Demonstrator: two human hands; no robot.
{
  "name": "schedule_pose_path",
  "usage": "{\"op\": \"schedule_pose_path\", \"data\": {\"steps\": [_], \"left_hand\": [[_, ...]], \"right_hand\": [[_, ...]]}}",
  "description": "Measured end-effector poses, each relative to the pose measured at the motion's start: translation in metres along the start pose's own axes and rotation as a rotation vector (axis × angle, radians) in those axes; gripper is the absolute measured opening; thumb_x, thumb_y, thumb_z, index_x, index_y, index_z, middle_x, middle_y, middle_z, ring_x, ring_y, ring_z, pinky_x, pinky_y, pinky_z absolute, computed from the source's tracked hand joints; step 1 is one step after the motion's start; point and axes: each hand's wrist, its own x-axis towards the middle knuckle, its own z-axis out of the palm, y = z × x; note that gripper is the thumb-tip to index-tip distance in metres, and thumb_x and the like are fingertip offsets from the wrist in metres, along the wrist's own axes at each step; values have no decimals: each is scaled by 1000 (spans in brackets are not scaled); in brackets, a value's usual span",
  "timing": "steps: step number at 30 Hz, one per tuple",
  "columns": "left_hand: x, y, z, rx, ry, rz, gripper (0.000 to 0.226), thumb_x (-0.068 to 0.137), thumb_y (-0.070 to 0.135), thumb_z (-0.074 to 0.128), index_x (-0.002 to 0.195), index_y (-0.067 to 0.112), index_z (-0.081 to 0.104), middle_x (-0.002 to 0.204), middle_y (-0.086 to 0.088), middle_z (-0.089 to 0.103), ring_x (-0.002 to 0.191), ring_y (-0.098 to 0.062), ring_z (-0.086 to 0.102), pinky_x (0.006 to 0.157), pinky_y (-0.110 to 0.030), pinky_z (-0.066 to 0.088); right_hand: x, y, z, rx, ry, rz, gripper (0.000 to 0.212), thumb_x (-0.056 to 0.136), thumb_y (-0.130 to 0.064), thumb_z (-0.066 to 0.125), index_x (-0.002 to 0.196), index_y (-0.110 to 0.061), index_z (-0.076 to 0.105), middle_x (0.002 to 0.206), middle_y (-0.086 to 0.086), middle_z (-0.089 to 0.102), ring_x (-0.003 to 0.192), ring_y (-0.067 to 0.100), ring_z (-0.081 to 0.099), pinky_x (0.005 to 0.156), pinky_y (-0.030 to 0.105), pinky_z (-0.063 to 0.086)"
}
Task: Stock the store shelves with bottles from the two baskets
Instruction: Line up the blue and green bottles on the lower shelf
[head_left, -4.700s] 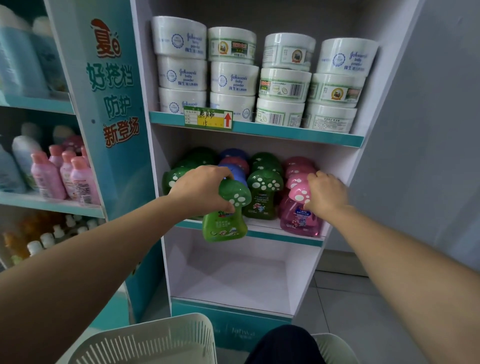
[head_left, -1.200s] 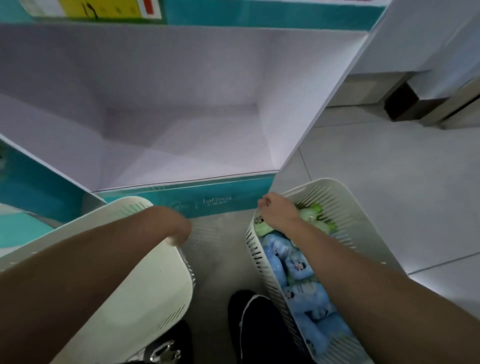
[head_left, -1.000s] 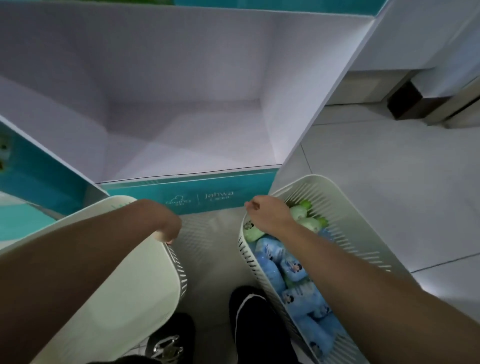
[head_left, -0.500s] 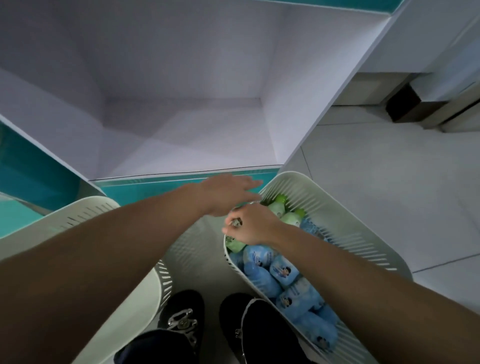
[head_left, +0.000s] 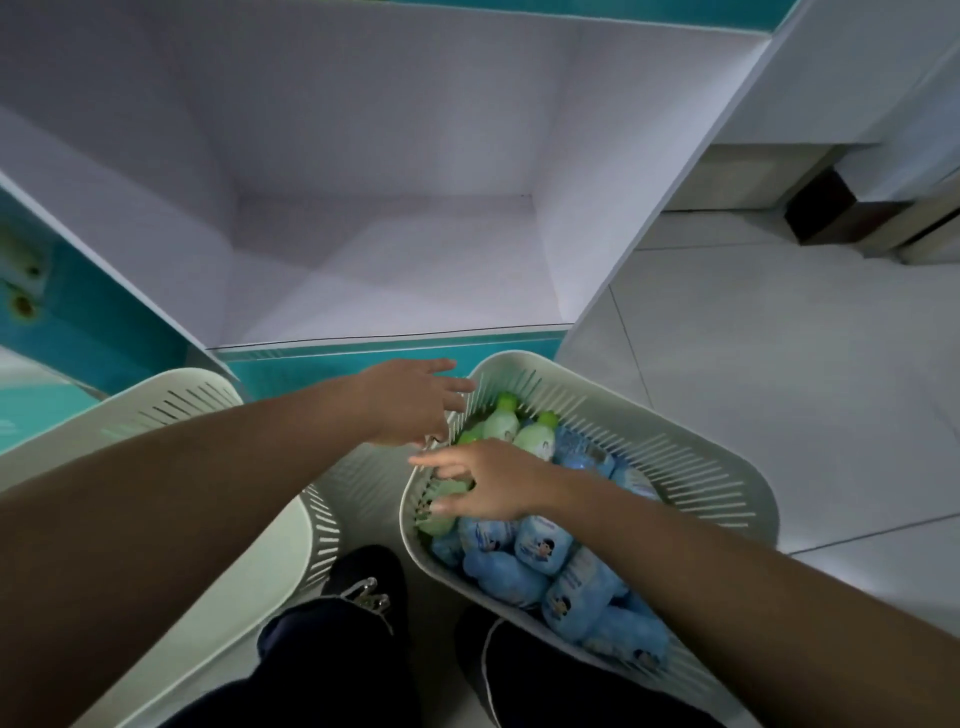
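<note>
A white slotted basket (head_left: 691, 467) on the floor at the right holds several blue bottles (head_left: 540, 545) and a few pale green bottles (head_left: 501, 423) at its far end. My right hand (head_left: 483, 486) reaches into the basket's near left side with fingers spread, over a green bottle (head_left: 441, 512) lying against the wall; no grip shows. My left hand (head_left: 415, 397) hovers open just over the basket's left rim, fingers straight. A second white basket (head_left: 171, 410) stands at the left, its inside hidden by my left arm.
The bottom shelf compartment (head_left: 384, 270) of the white and teal unit lies straight ahead, with bare white walls and floor. Grey floor tiles (head_left: 779, 364) stretch to the right. My dark shoes (head_left: 363, 597) stand between the two baskets.
My view dropped from the mushroom-bottle shelf to the baskets. My left hand left the left basket and crossed to the right basket's rim. My right hand opened its fingers inside the right basket.
</note>
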Motion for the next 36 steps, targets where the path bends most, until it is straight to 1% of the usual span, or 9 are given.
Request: {"op": "schedule_pose_path", "data": {"steps": [4,6,8,16,24,28,30,33,36], "left_hand": [[-14,-1,13,10,-14,0,42,90,46,54,130,33,55,148,6,37,146,-16,12,118,-44,5],[-23,-1,20,-22,-7,-16,42,88,48,56,128,35,56,147,9,39,144,-15,19,118,-44,10],[-33,-1,27,-43,-3,-23,41,86,50,58,125,36,58,143,10,43,139,-14,26,115,-44,20],[-70,3,49,-44,-22,-55,43,85,54,56,124,35,59,132,12,50,129,-13,37,103,-36,31],[-68,10,51,-61,-115,-36,45,84,57,54,119,30,64,115,9,56,115,-14,44,106,-39,28],[-70,5,53,-35,-163,-12,47,84,59,52,119,29,63,119,9,56,119,-14,43,112,-42,21],[-72,4,53,-45,-93,3,42,82,59,56,109,29,67,111,9,59,114,-14,49,109,-43,27],[-78,-1,57,-6,104,42,34,58,62,77,69,31,71,74,11,62,78,-13,63,81,-39,52],[-78,-4,63,-3,170,36,34,53,63,79,64,33,69,71,12,61,73,-12,63,78,-37,54]], "right_hand": [[-16,28,-9,-48,377,189,44,93,-33,56,136,-25,49,134,-1,56,123,16,52,104,32,40],[-23,49,-20,-88,600,357,47,93,-28,52,138,-22,41,126,6,59,116,26,56,96,36,46],[-27,63,-31,-30,693,473,55,93,-23,51,142,-18,27,115,9,61,106,31,60,86,37,49],[-1,53,-51,-118,460,441,65,95,-21,49,150,-10,15,143,13,43,128,31,44,103,37,39],[13,44,-57,-96,418,282,69,96,-23,51,152,-14,11,149,7,35,136,26,35,110,37,31],[26,42,-53,-176,470,215,66,95,-28,51,149,-13,16,141,9,43,128,27,42,104,41,38],[26,48,-48,-291,530,187,62,94,-30,52,145,-12,23,132,9,50,120,27,46,100,41,41],[26,58,-46,-393,602,130,58,93,-27,51,144,-12,27,127,7,53,117,25,48,100,39,39],[32,63,-42,-419,671,91,58,92,-24,50,144,-9,29,126,8,54,117,25,48,101,39,39]]}}
